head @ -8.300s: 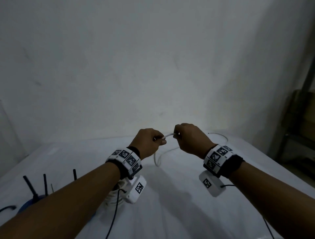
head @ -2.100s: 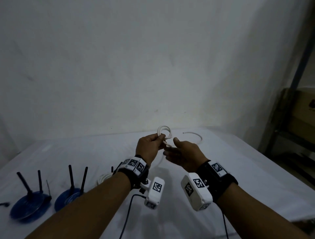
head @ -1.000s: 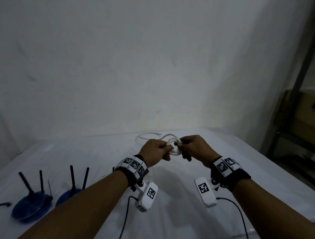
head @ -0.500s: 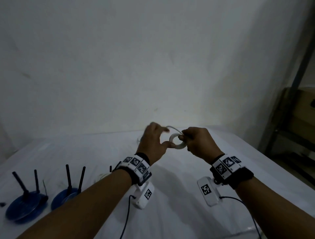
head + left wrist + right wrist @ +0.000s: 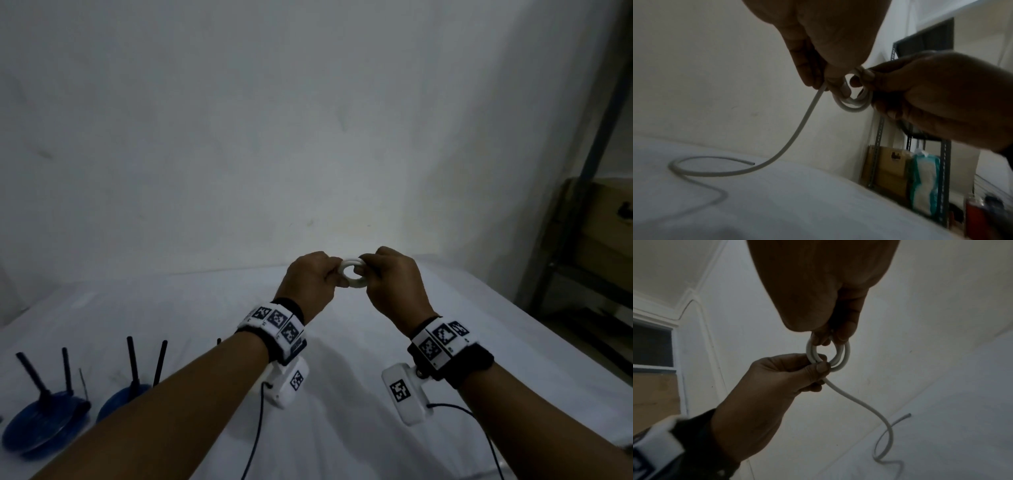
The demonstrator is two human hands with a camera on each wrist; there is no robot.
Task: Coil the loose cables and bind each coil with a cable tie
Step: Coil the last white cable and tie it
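I hold a small coil point(image 5: 352, 274) of white cable point(image 5: 795, 129) in the air above the table point(image 5: 445, 342), at about 12 o'clock in front of me, between my two hands. My left hand point(image 5: 313, 282) is closed on the left side of the coil, with thumb and fingers pinching the turns together. My right hand point(image 5: 394, 279) is closed on the right side in the same way. I think I hold it from both sides because the cable looks stiff and the turns would spring open if one side were free.

The coil is a small ring of two or three turns. In the head view its opening faces toward me, so the ring stands nearly upright and its axis runs from 6 to 12 o'clock.

The loose rest of the cable leaves the coil at my left hand, hangs down and lies on the table in a wide curve. Its cut end point(image 5: 753, 163) rests on the table, well apart from the coil. So the coiling is not yet finished, in my judgement, and I see no cable tie in these pictures.

At about 8 o'clock on the table stand two blue round bases point(image 5: 41, 425) with black rods.
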